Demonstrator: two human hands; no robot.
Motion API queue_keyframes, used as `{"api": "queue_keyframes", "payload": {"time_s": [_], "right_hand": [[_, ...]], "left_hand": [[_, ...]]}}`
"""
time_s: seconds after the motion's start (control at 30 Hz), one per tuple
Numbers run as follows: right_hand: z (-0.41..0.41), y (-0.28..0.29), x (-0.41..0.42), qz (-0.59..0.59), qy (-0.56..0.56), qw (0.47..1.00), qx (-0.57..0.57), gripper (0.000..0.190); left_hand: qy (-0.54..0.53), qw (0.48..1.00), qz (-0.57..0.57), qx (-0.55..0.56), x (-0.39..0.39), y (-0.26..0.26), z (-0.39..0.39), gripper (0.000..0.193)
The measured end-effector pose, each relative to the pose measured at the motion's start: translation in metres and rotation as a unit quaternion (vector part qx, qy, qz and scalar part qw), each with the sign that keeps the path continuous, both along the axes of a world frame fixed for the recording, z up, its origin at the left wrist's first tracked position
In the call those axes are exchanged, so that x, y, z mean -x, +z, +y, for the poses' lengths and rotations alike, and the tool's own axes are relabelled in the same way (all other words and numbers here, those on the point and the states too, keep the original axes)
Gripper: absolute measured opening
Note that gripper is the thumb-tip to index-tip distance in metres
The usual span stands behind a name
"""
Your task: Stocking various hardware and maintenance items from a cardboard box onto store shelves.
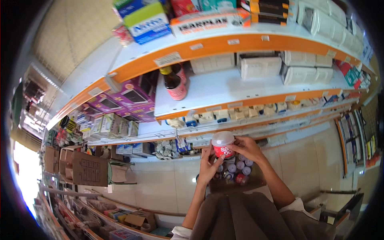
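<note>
A red plastic tub (223, 149) with a pale translucent lid (223, 137) is held upright between both hands. My left hand (209, 166) grips its left side, the thumb against the lower front. My right hand (246, 147) holds the right side, its thumb pressed on the red printed front. Below the hands an open cardboard box (232, 190) holds several containers with pale lids (240, 165). A red container (240, 178) lies among them. The tub and the hands hide the box's far part.
Ahead, a white shelf (210, 85) with orange edging carries dark bottles (174, 85) and white boxed goods (260, 67). Purple cartons (130, 94) fill the shelf to the left. A large cardboard carton (89, 168) stands at left. Another shelf rack (354, 141) is at right.
</note>
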State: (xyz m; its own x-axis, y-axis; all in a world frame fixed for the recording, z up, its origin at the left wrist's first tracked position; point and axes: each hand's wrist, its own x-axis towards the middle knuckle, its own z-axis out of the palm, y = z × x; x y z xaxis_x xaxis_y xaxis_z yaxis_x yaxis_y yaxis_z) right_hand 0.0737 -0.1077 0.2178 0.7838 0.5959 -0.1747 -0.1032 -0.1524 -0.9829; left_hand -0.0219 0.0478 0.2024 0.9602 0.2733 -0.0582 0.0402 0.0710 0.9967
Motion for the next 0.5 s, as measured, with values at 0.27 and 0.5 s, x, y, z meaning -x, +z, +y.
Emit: {"api": "queue_keyframes", "payload": {"time_s": [0.27, 0.5], "right_hand": [[0.054, 0.151, 0.018, -0.207, 0.056, 0.973, -0.087, 0.061], [0.137, 0.224, 0.036, -0.442, 0.020, 0.884, -0.153, 0.070]], "left_hand": [[0.060, 0.984, -0.165, 0.007, 0.022, 0.122, 0.057, 0.067], [0.057, 0.943, -0.302, -0.125, 0.044, 0.212, 0.143, 0.073]]}}
